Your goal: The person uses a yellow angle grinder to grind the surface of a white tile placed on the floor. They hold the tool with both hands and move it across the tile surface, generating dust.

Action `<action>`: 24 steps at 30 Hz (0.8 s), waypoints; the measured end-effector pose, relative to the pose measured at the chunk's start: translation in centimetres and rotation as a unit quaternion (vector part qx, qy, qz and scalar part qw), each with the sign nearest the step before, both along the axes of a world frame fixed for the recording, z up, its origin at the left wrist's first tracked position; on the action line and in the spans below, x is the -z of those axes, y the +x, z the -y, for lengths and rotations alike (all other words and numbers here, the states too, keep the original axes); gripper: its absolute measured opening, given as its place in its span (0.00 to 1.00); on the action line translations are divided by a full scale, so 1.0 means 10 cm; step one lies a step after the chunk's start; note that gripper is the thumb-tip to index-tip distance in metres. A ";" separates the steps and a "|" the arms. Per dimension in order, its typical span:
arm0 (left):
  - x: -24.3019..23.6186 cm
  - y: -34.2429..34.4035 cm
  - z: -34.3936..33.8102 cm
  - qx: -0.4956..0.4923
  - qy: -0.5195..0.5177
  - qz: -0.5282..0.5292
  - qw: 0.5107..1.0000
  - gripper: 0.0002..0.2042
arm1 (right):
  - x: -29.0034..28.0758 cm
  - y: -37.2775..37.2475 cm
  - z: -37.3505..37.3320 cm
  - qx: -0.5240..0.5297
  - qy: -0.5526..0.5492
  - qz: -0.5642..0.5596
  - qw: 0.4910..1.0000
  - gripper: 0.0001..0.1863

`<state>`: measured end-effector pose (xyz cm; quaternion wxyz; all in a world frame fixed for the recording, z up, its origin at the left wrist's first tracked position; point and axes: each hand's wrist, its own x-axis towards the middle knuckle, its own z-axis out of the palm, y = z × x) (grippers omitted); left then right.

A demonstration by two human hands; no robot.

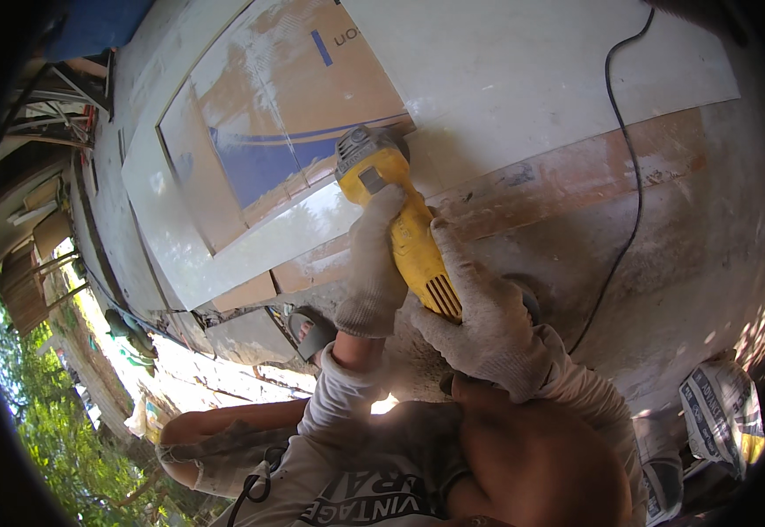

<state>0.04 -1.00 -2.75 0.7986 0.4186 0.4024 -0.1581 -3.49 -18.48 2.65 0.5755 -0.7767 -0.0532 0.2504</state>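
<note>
A yellow angle grinder (413,230) with a dark grey head is held between my two gloved hands. Near its head, my left hand (372,268) is closed on the body, thumb lying along the top. Round the rear of the body wraps my right hand (488,321), beside the vent slots. The grinder's head is over the edge of a large white sheet (505,79) by a rectangular opening. Brown cardboard (303,79) with blue print shows through that opening. The grinder's disc is hidden under the head.
A black cord (633,158) curves across the sheet and dusty floor at right. Dusty brown cardboard strips (576,176) lie along the sheet's near edge. My sandalled foot (310,332) is just left of my left hand. A printed bag (723,413) stands lower right; wooden pieces (36,290) are at left.
</note>
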 end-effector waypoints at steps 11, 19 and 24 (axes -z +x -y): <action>0.03 -0.23 -0.40 -0.040 0.079 -0.005 0.996 0.28 | 0.06 0.06 -0.30 -0.058 0.046 -0.017 0.997 0.49; -0.92 -0.52 -0.93 -0.149 0.082 0.072 0.983 0.30 | -0.31 0.14 -0.83 -0.230 0.095 0.034 0.968 0.56; -1.65 -0.51 -1.33 -0.151 0.137 0.175 0.963 0.34 | -0.81 0.33 -1.09 -0.334 0.197 0.077 0.919 0.59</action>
